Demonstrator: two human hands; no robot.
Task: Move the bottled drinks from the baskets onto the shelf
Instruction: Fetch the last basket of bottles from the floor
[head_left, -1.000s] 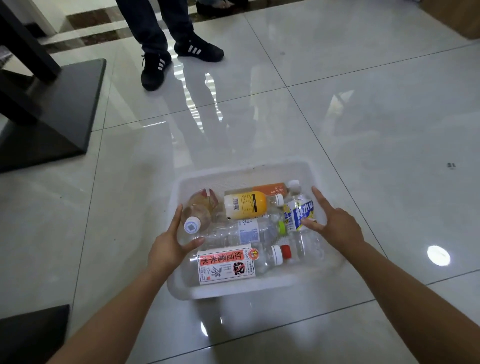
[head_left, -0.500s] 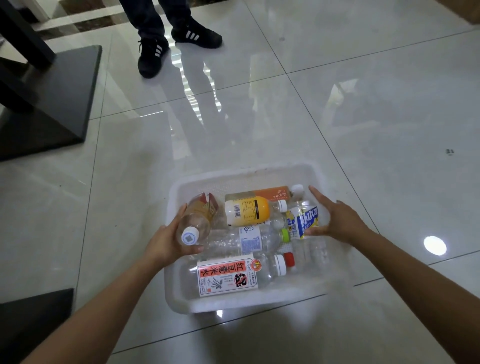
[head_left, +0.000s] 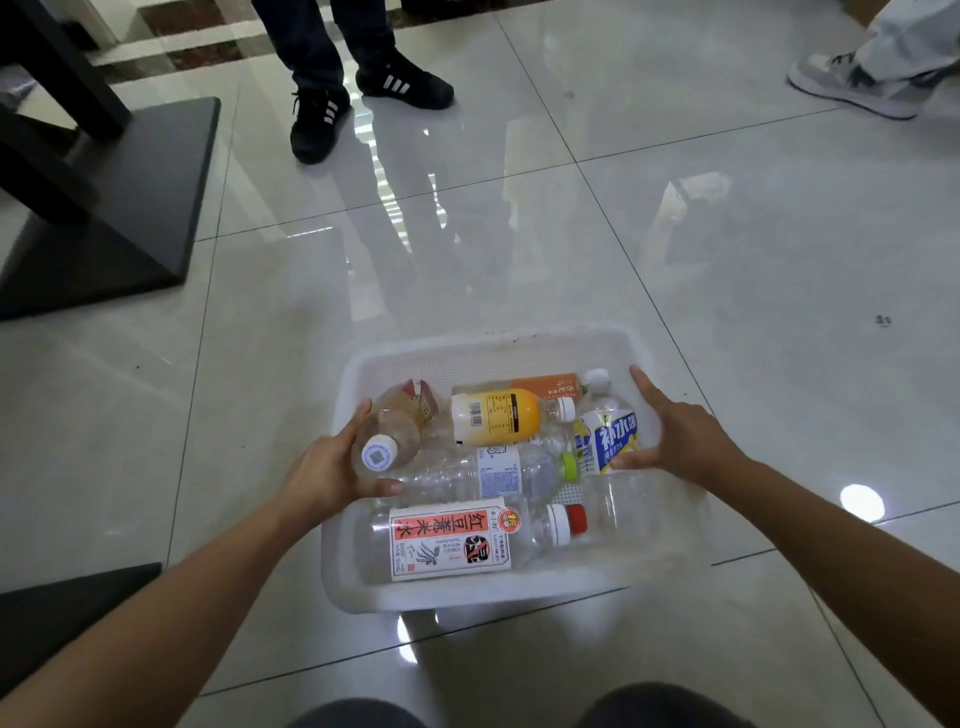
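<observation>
Near edge: wearer's knees (head_left: 353, 714), both forearms reaching forward and down to a white basket (head_left: 478, 597) on the tiled floor (head_left: 727, 260). No shelf in view.

Basket contents, near to far:
- red-label bottle (head_left: 449, 540), lying flat along the near wall
- green-cap clear bottle (head_left: 493, 470), flat, just behind it
- yellow juice bottle (head_left: 493, 418), flat, mid basket
- orange-label bottle (head_left: 545, 384), mostly hidden at the far wall

Left grip (head_left: 324, 475): fingers and thumb wrapped round the shoulder of the amber tea bottle (head_left: 397, 421). Bottle is tilted, cap end toward the camera, base down among the others.

Right grip (head_left: 685, 441): spread, not closed. Thumb touches the blue-and-yellow bottle (head_left: 605, 439), index finger straight beside the right wall.

Step, as I read it: first pick from this basket, one bottle per side. Nothing shelved from here yet.

Next move calls for closing the right on its bottle, then lifting both clear without dragging neighbours. Then stand and find the shelf.

Beyond: black stand base (head_left: 104, 208) far left, a bystander's black shoes (head_left: 363, 104), a grey sneaker (head_left: 852, 88) top right.
</observation>
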